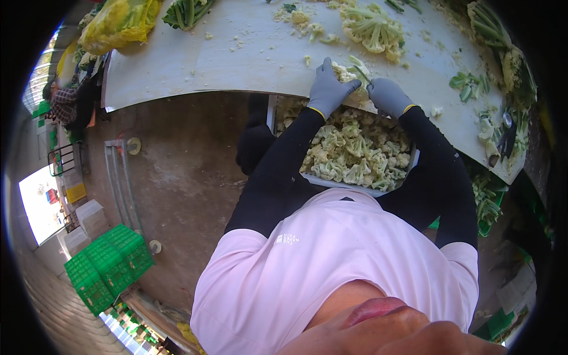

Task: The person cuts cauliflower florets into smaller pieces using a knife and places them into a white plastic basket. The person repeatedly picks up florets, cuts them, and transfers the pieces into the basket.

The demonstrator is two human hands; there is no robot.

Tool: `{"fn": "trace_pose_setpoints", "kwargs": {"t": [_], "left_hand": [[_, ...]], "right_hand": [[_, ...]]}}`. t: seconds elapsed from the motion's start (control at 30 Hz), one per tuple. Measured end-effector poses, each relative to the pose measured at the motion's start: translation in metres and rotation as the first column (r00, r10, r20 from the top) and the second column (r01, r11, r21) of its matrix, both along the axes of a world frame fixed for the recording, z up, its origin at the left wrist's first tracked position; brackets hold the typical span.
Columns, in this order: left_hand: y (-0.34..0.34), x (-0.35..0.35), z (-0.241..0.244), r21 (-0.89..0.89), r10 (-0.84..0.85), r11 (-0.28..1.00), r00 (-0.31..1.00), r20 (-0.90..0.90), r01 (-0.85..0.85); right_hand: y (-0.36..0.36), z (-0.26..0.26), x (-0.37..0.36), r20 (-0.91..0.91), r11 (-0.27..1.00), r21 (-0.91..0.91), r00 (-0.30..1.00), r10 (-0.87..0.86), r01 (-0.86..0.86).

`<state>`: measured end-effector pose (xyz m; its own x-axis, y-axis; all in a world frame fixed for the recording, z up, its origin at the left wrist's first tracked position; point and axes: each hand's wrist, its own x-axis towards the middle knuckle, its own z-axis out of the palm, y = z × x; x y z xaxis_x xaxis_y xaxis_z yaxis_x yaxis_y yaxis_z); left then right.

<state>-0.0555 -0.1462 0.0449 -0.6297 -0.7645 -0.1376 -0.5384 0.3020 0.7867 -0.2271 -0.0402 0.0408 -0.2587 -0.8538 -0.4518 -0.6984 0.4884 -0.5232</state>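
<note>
My left hand (329, 91), in a grey glove with a yellow cuff, grips a cauliflower piece (341, 72) at the near edge of the white table. Close on its right, my right hand (390, 95), gloved alike, is closed around a small knife whose thin blade (362, 74) points toward the cauliflower. The knife's handle is hidden in the glove. Below both hands, a pale crate (339, 183) full of cut cauliflower florets (350, 148) sits between my legs. A larger cut cauliflower head (372, 29) lies on the table just beyond my hands.
Crumbs and leaf scraps (470, 84) litter the white table (248, 66). A yellow mesh bag (120, 24) rests at its far left. A dark-handled tool (507, 133) lies by the right edge. Green crates (108, 266) are stacked on the floor at left; another person (66, 104) is farther off.
</note>
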Motion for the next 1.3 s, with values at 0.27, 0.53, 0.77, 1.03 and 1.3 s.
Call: {"fn": "trace_pose_setpoints", "kwargs": {"t": [0.27,0.53,0.77,1.03,1.3], "left_hand": [[0.017,-0.014,-0.021,-0.291,-0.122,0.957,0.927,-0.354,0.015],[-0.006,0.042,0.012,0.496,0.248,0.848,0.687,-0.683,0.187],[0.026,0.075,0.033,0.631,0.233,0.702,0.730,-0.643,0.332],[0.096,0.113,0.011,0.784,0.386,0.465,0.703,-0.598,0.411],[0.065,0.032,0.011,-0.465,-0.163,0.875,0.986,-0.025,0.133]], "right_hand": [[-0.014,0.001,-0.010,0.278,0.948,0.318,0.954,-0.116,0.023],[0.043,0.053,0.027,0.245,0.913,-0.232,0.929,-0.279,0.335],[0.061,0.062,0.083,-0.044,0.858,-0.512,0.999,0.015,-0.036],[0.100,0.005,0.118,0.254,0.957,-0.266,0.966,-0.044,0.113],[0.106,0.042,0.049,0.398,0.841,0.052,0.761,-0.511,0.538]]}}
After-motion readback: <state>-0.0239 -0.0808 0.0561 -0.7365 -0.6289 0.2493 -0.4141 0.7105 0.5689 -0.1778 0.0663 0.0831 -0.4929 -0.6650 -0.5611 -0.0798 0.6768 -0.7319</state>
